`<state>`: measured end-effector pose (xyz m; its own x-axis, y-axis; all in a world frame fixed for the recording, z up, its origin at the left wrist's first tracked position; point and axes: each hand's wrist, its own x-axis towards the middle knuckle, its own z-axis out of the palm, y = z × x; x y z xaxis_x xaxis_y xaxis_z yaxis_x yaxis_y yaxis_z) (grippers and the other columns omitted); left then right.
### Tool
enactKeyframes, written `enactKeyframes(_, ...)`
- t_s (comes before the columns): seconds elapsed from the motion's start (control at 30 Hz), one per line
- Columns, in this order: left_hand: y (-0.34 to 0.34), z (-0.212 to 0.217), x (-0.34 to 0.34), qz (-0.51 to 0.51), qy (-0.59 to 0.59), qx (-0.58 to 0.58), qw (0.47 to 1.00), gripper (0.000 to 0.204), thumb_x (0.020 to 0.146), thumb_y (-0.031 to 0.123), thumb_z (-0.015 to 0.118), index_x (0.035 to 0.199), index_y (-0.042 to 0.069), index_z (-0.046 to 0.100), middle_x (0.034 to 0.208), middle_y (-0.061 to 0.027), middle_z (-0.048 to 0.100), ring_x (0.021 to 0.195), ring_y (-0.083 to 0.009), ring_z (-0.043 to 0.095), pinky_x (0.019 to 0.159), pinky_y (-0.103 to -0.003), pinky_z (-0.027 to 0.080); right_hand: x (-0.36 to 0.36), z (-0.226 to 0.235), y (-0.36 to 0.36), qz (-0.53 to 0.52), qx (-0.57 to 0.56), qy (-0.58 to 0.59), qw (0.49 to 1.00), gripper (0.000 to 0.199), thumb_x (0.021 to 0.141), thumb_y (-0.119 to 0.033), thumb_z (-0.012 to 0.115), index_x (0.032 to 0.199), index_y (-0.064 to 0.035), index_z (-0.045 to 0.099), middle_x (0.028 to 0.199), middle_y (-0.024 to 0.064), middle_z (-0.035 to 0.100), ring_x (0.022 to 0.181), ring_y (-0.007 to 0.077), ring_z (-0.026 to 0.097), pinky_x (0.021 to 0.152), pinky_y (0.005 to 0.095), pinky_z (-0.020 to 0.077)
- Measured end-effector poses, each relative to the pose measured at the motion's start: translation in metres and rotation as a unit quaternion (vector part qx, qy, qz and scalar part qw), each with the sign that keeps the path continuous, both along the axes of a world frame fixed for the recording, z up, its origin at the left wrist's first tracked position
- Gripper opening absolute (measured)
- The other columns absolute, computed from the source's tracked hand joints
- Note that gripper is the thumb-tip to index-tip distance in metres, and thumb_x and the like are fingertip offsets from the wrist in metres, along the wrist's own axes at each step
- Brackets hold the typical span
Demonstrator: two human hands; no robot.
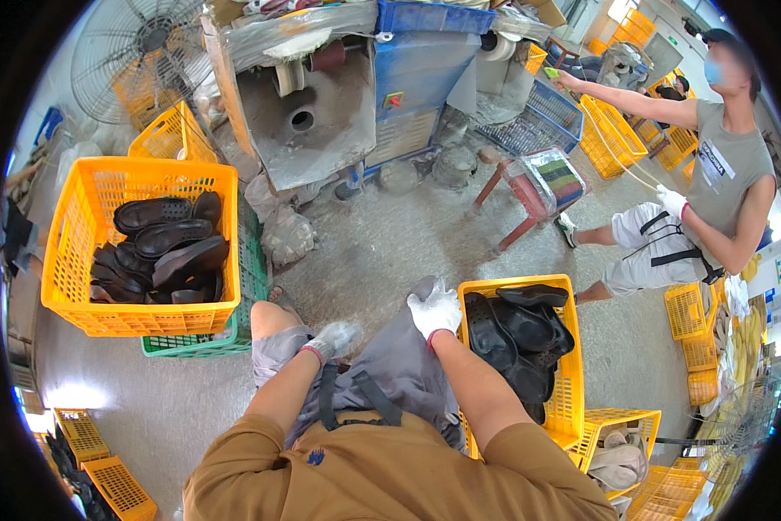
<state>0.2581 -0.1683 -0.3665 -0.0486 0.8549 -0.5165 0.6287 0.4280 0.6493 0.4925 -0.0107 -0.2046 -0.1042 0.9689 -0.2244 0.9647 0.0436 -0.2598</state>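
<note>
My left hand (333, 338), in a pale work glove with a red cuff, lies on the grey cloth over my lap. Its fingers stretch out with nothing seen in them. My right hand (436, 312), gloved in white, rests over my right knee, fingers apart and holding nothing visible. Close beside my right arm stands a yellow crate (565, 398) of black shoe soles (522, 334). Off to my left, another yellow crate (138, 321) holds several dark soles (172, 236); it is stacked on a green crate (250, 286).
Ahead is a dusty grinding machine (308, 122) with a blue cabinet (416, 91). A padded stool (542, 181) stands to its right. A person (722, 165) at the right holds a cord, one arm outstretched. A large fan (152, 52) stands at far left; more yellow crates (616, 139) lie around.
</note>
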Motion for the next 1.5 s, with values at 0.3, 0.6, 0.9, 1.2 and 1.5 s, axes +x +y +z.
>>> enactKeyframes(0.3, -0.002, -0.024, -0.005, 0.007, 0.012, -0.035, 0.999, 0.065, 0.104, 0.060, 0.053, 0.117, 0.002, 0.078, 0.118, -0.0231, 0.078, 0.112, -0.0434, 0.072, 0.097, -0.050, 0.054, 0.000, -0.003, -0.001, 0.000, 0.003, -0.006, 1.000, 0.082, 0.087, -0.059, 0.072, 0.148, -0.0059, 0.059, 0.134, 0.0277, 0.066, 0.124, 0.0433, 0.067, 0.104, 0.0522, 0.0550)
enactKeyframes(0.6, -0.001, 0.000, -0.004, -0.029, -0.002, -0.017, 0.999, 0.058, 0.109, 0.051, 0.047, 0.130, 0.005, 0.075, 0.135, -0.0219, 0.072, 0.127, -0.0407, 0.066, 0.108, -0.049, 0.050, -0.001, 0.017, -0.001, -0.008, -0.065, 0.001, 0.998, 0.086, 0.092, -0.056, 0.071, 0.159, -0.0076, 0.047, 0.141, 0.0267, 0.061, 0.133, 0.0424, 0.061, 0.108, 0.0540, 0.0511)
enactKeyframes(0.9, -0.005, -0.011, -0.007, -0.050, 0.005, 0.056, 0.997, 0.033, 0.105, 0.031, 0.054, 0.112, 0.007, 0.076, 0.106, -0.0185, 0.078, 0.094, -0.0380, 0.074, 0.081, -0.051, 0.055, 0.000, 0.022, -0.003, -0.013, -0.048, 0.016, 0.999, 0.081, 0.090, -0.053, 0.074, 0.153, -0.0078, 0.052, 0.136, 0.0280, 0.063, 0.128, 0.0442, 0.064, 0.106, 0.0531, 0.0535)
enactKeyframes(1.2, -0.005, -0.013, -0.005, -0.038, 0.018, 0.027, 0.999, 0.035, 0.106, 0.034, 0.052, 0.101, 0.006, 0.073, 0.095, -0.0201, 0.076, 0.089, -0.0422, 0.071, 0.077, -0.054, 0.053, 0.000, 0.024, -0.004, -0.014, -0.050, 0.012, 0.999, 0.078, 0.091, -0.053, 0.074, 0.151, -0.0080, 0.053, 0.135, 0.0260, 0.064, 0.127, 0.0421, 0.065, 0.105, 0.0530, 0.0539)
enactKeyframes(1.5, -0.002, -0.005, -0.007, -0.001, -0.014, 0.003, 1.000, 0.058, 0.107, 0.053, 0.052, 0.105, 0.001, 0.076, 0.100, -0.0195, 0.078, 0.095, -0.0396, 0.072, 0.085, -0.051, 0.053, 0.001, 0.027, -0.004, -0.005, -0.062, 0.016, 0.998, 0.085, 0.091, -0.054, 0.071, 0.158, -0.0070, 0.048, 0.139, 0.0291, 0.061, 0.129, 0.0440, 0.064, 0.108, 0.0530, 0.0526)
